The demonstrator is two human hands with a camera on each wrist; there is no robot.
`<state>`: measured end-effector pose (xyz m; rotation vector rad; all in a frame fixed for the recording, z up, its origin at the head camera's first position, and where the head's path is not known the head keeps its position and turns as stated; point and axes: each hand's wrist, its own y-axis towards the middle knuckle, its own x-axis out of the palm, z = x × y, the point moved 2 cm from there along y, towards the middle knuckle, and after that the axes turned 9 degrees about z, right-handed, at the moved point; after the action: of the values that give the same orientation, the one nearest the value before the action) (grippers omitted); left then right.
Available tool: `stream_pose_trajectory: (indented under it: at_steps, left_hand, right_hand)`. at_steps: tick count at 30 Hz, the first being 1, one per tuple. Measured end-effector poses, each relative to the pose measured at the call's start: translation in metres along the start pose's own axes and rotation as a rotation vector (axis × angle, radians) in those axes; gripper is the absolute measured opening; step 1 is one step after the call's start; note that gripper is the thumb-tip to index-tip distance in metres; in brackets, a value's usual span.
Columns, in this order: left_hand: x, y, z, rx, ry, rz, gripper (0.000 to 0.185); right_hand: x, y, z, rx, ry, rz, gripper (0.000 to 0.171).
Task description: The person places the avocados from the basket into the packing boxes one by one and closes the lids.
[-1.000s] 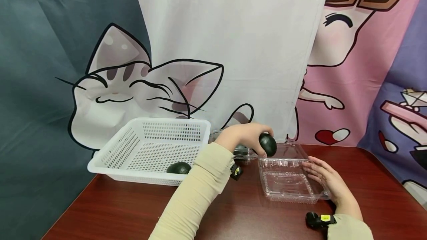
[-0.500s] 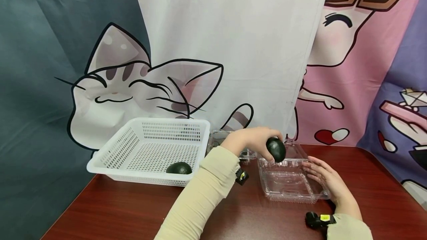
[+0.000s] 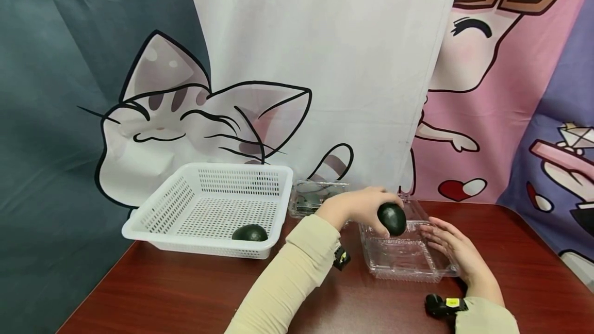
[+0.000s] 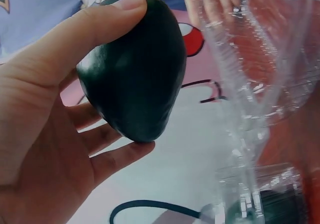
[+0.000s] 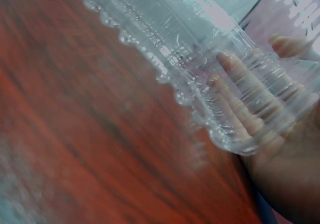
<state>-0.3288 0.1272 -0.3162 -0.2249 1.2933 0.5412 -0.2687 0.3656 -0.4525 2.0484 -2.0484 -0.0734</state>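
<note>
My left hand (image 3: 359,207) grips a dark green avocado (image 3: 392,219) (image 4: 132,69) between thumb and fingers, just above the back left corner of a clear plastic clamshell box (image 3: 401,251) (image 5: 200,79). The box lies open on the red-brown table (image 3: 185,293). My right hand (image 3: 457,251) (image 5: 270,129) rests with straight fingers against the box's right side. A second avocado (image 3: 249,232) lies in the white plastic basket (image 3: 153,215) at the left.
Another clear clamshell box (image 3: 315,195) with dark fruit inside stands behind the left hand, beside the basket. A printed cartoon curtain hangs close behind the table. Wrist cameras (image 3: 443,305) sit on both forearms.
My left hand has carried the avocado rightward and down, from beside the basket to just over the open box. The right hand has stayed on the box.
</note>
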Motion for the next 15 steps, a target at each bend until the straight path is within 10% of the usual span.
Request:
stream_pose_trajectory:
  at_steps: [15]
  left_hand:
    - [0.033,0.001,0.001,-0.018,0.025,-0.13,0.067]
  right_hand:
    - [-0.002,0.001,0.001,-0.009,-0.024,-0.003,0.033]
